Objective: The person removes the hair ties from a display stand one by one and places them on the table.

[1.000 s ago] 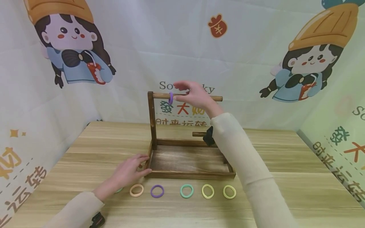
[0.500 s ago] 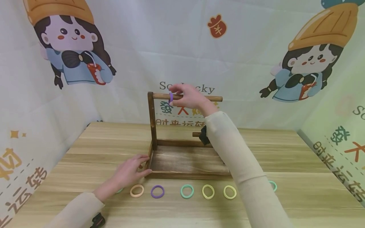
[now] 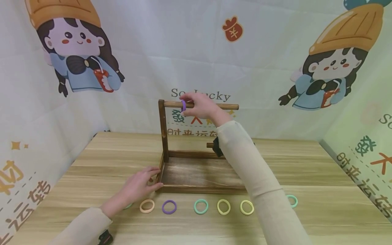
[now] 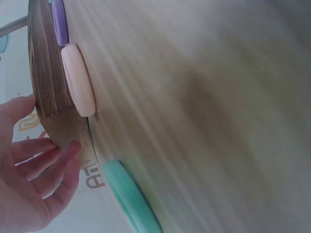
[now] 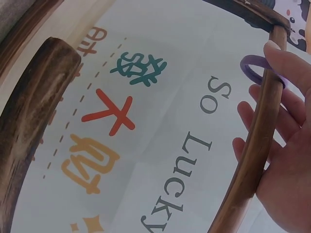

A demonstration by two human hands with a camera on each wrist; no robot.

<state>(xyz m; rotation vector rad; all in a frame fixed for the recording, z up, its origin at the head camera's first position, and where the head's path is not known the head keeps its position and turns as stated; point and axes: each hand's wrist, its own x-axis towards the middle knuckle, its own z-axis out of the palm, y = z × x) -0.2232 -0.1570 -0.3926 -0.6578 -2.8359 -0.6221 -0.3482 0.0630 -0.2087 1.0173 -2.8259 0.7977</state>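
Observation:
A dark wooden rack (image 3: 163,132) stands on the table, with a tall post and a long upper rod (image 3: 228,106). My left hand (image 3: 139,182) grips the left end of its tray, thumb on one edge and fingers on the other in the left wrist view. A purple ring (image 3: 183,106) is around the upper rod, near the post. My right hand (image 3: 200,106) holds this ring at thumb and fingertips, its fingers curled about the rod. In the right wrist view the thumb lies against the purple ring (image 5: 252,59).
In front of the rack lies a row of rings: peach (image 3: 147,212), purple (image 3: 169,213), green (image 3: 201,213), two yellow, including one (image 3: 224,214) near the middle. Another green ring (image 3: 296,201) lies right of my sleeve. A shorter peg (image 3: 210,145) is partly hidden by my right wrist.
My right hand has shifted left along the rod, and its spread fingers have closed in at the purple ring. A green ring now shows beside the right sleeve. The left hand stays put.

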